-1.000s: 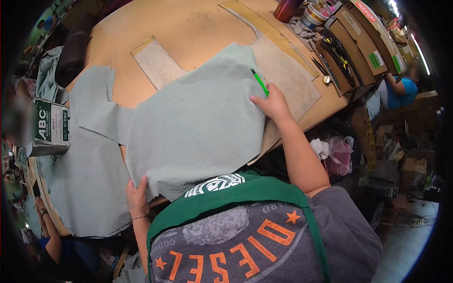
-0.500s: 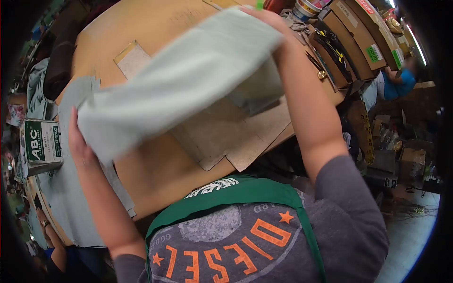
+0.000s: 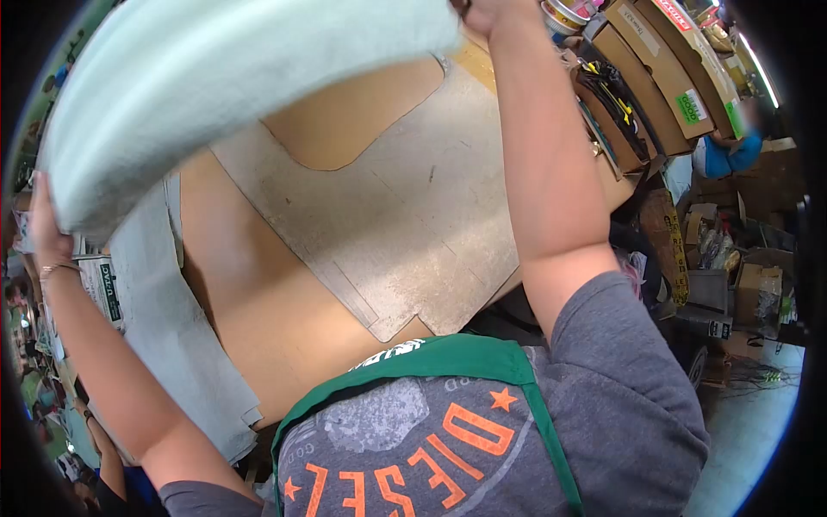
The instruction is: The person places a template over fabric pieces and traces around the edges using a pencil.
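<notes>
Table (image 3: 258,319): bare between grey board (image 3: 396,198) and left fabric (image 3: 164,293)
Pale cloth (image 3: 224,69): aloft between hands
Left hand (image 3: 47,226): clasping left edge
Right hand (image 3: 498,15): clasping right end

You wear a gray short-sleeved T-shirt (image 3: 629,379) lettered "DIESEL" in orange, a green apron (image 3: 469,356) and a left-wrist bracelet (image 3: 59,269).

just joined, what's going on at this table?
A person holds a pale sheet raised over the table, left hand at one end, right hand at the other, near the top of the picture. Below it, a grey flat piece with a curved cut-out lies on the tabletop. More pale sheets lie to the left, beside a printed carton.
</notes>
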Motion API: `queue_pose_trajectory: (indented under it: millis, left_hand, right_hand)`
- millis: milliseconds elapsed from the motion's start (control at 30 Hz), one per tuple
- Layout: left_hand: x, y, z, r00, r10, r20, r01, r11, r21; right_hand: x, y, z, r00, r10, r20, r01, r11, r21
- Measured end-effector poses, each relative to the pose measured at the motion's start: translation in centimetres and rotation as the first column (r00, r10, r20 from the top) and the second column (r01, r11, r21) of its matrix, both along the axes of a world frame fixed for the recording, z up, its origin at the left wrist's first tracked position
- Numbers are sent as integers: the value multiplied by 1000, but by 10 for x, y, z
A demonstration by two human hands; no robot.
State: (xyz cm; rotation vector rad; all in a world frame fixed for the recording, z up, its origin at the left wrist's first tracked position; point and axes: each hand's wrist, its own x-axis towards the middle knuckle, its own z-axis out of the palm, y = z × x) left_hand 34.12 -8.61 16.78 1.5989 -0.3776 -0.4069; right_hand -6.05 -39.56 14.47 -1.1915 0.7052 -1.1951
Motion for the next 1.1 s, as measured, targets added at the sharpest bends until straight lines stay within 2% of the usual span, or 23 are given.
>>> queue_pose_trajectory:
  millis: [33,67,100,133,200,233,267,300,333,367,400,467,500,533,567,600,700,733,767,833,900,1000,1100]
  left_hand:
    - [-2,7,-36,990,-79,-118,80,997,4]
    - [-10,12,-73,990,-55,-132,64,996,65]
    - [-22,15,-109,989,-31,-143,49,991,122]
    - [-35,19,-140,968,-13,-250,48,990,135]
    - [-81,24,-171,904,153,-400,-53,967,249]
    - [-109,23,-176,862,242,-445,-107,945,308]
    - [-126,28,-186,808,162,-567,-130,987,97]
    - [-143,35,-191,747,55,-662,-173,978,-114]
    - [-170,42,-187,702,-191,-686,-76,938,-339]
    - [-194,46,-182,631,-429,-647,4,835,-550]
    - [-208,46,-182,618,-417,-666,-16,840,-542]
    - [-225,49,-187,592,-395,-703,-55,850,-524]
    - [-223,51,-193,660,-382,-647,91,895,-436]
    - [-216,47,-198,724,-379,-577,221,919,-326]
    - [-206,45,-199,780,-382,-495,328,924,-196]
    - [-214,38,-184,935,-226,-274,212,974,-82]
    - [-194,43,-155,823,-41,-567,25,999,-37]
    - [-183,48,-164,764,-123,-634,78,992,-98]
    - [-187,51,-182,787,-106,-608,53,993,-104]
    - [-218,58,-197,937,-52,-344,79,995,66]
    - [-249,76,-210,959,-114,-258,144,985,98]
    - [-287,104,-206,970,-164,-180,159,986,-45]
    - [-280,112,-210,938,-228,-262,183,966,-184]
  right_hand:
    - [-10,2,-30,997,76,-18,-75,996,57]
    - [-21,-20,-84,988,46,-150,-35,997,75]
    - [-25,12,-82,979,77,-189,-32,972,232]
    - [-35,19,-100,948,109,-298,-38,971,236]
    - [-56,22,-131,888,206,-412,-57,937,344]
    - [-68,24,-145,889,203,-411,-62,942,329]
    - [-80,26,-158,890,199,-410,-68,947,313]
    - [-86,30,-165,891,197,-408,-74,952,297]
    - [-89,38,-165,881,238,-410,-108,943,315]
    - [-91,47,-165,868,279,-410,-142,932,334]
    - [-93,54,-166,854,321,-410,-175,919,353]
    - [-80,51,-196,866,224,-447,-236,971,28]
    - [-75,51,-203,875,173,-453,-261,955,-140]
    - [-73,54,-196,811,125,-571,-266,949,-169]
    - [-72,57,-187,826,177,-536,-272,957,-103]
    - [-74,58,-177,838,229,-495,-286,957,-41]
    - [-84,74,-131,904,324,-280,-287,944,164]
    - [-87,75,-127,872,289,-396,-234,955,184]
    - [-89,76,-123,824,249,-509,-174,966,192]
    - [-95,91,-122,571,211,-794,-92,977,193]
    - [-116,91,-161,487,25,-873,-114,993,-34]
    - [-152,100,-180,633,148,-760,-87,989,120]
    - [-171,114,-171,551,80,-830,-161,987,-12]
